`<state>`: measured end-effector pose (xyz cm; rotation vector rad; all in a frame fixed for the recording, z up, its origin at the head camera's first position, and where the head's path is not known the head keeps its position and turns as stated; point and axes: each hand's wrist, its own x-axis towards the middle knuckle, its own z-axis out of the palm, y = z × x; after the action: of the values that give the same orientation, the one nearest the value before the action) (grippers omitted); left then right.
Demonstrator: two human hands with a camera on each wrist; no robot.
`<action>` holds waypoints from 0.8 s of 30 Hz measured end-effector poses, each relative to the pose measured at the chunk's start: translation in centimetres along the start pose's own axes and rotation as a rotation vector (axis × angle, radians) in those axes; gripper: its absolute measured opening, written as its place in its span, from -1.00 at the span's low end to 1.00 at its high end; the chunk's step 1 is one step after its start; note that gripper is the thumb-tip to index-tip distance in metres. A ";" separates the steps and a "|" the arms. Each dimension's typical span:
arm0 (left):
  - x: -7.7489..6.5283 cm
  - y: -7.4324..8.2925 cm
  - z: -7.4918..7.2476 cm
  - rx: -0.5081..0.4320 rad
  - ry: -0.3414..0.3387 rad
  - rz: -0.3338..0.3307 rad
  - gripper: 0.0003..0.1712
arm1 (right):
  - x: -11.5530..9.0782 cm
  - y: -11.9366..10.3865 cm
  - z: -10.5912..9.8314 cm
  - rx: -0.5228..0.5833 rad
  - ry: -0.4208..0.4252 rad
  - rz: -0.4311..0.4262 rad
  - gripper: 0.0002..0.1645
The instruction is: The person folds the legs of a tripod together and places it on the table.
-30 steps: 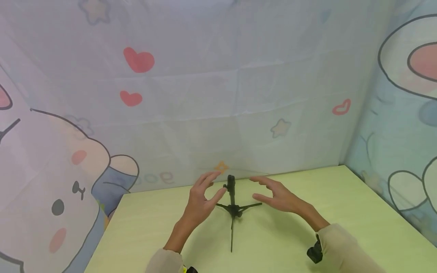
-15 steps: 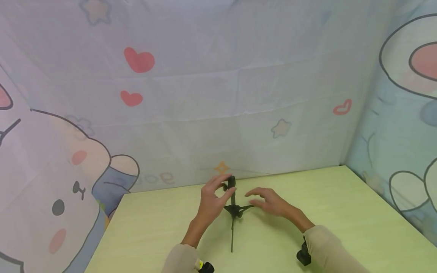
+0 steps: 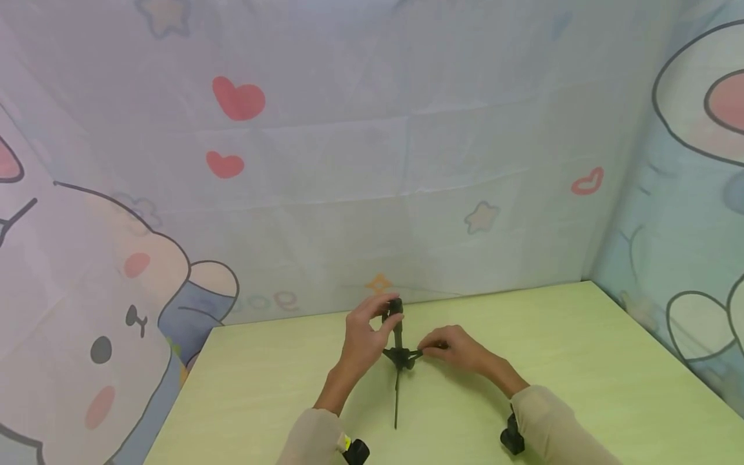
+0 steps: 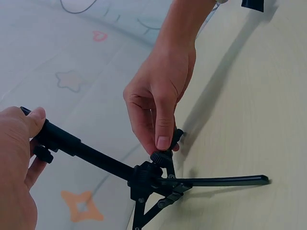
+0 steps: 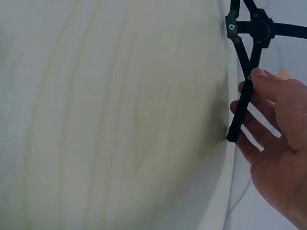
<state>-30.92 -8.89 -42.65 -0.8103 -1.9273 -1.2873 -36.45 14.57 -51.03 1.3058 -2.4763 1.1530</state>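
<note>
A small black tripod (image 3: 399,357) stands on the table with its legs spread and its column upright. My left hand (image 3: 361,339) holds the top of the column (image 4: 105,160), thumb on one side and fingers on the other. A small knob (image 4: 43,154) sticks out by those fingers. My right hand (image 3: 459,349) pinches the tripod's right leg (image 5: 243,105) between thumb and fingers, a little out from the hub. One leg (image 3: 396,403) points toward me. The left leg is mostly hidden behind my left hand in the head view.
The pale yellow-green table (image 3: 581,374) runs back to a cloth backdrop (image 3: 442,155) printed with hearts and stars. More printed cloth (image 3: 692,245) closes off the right side. A black wrist camera (image 3: 512,437) hangs under the right sleeve.
Both hands have moved inward to the tripod. The left has taken hold of the column's top and the right has pinched the right leg. The tripod stays in place.
</note>
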 end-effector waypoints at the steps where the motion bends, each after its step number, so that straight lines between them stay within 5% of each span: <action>1: -0.1 -0.3 0.0 -0.001 -0.002 -0.010 -0.55 | 0.1 0.0 0.1 0.005 0.002 0.005 -0.84; 8: -0.5 -1.7 -0.1 -0.035 -0.024 -0.059 -0.56 | 0.7 -0.1 0.8 0.025 0.002 0.019 -0.88; 24: -0.4 -1.2 -0.2 0.035 -0.048 -0.011 -0.60 | 1.4 -1.0 1.3 -0.037 -0.026 -0.069 -0.91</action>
<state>-31.59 -9.51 -43.52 -0.8209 -1.9887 -1.2469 -36.26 12.43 -50.77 1.3930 -2.4378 1.0767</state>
